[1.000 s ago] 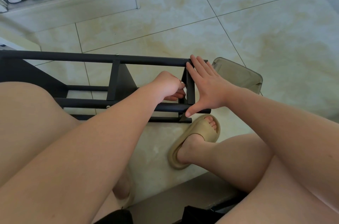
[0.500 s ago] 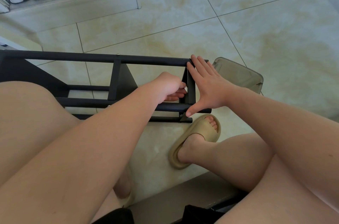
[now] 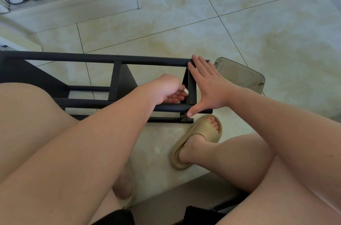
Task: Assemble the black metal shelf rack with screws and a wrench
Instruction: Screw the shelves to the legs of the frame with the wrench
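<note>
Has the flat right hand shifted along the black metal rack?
No. The right hand stays against the same end upright of the black metal rack.

I have the rack (image 3: 103,58) on the floor (image 3: 258,22) before me, left hand (image 3: 167,88) inside its right end, right hand (image 3: 208,86) against that end, a tub (image 3: 239,75) just right, a slipper (image 3: 203,124) nearer me.

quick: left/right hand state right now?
Left hand: curled, pinching a small silvery piece at the end upright of the black rack; what it is cannot be told.
Right hand: open, flat against that rack end.
</note>
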The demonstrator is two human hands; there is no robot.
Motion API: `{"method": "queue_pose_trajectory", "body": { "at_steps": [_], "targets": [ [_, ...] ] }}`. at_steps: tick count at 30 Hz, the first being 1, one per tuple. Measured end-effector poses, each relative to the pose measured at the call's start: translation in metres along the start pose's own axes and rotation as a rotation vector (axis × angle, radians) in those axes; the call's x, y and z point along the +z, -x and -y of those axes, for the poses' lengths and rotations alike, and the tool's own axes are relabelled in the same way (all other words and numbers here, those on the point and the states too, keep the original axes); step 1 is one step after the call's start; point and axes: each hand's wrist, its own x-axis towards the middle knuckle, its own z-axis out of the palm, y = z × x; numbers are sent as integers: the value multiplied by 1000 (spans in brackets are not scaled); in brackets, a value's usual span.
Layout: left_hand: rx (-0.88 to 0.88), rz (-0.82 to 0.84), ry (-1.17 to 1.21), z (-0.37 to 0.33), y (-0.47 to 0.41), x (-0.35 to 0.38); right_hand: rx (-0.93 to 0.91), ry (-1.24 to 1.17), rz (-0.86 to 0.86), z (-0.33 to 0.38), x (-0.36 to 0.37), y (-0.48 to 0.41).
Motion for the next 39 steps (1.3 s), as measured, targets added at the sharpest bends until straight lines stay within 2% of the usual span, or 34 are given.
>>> {"method": "queue_pose_trajectory", "body": {
  "at_steps": [14, 24, 31, 39],
  "targets": [
    [68, 23, -200, -3, 9, -5, -2, 3, 0, 0, 0, 0],
    [195, 124, -496, 7, 6, -19, 0, 4, 0, 2, -1, 2],
    [303, 91, -711, 8, 8, -22, 4, 5, 2, 3, -2, 2],
    [327, 139, -847, 12, 3, -22, 6, 14, 4, 4, -2, 2]
  ]
}}
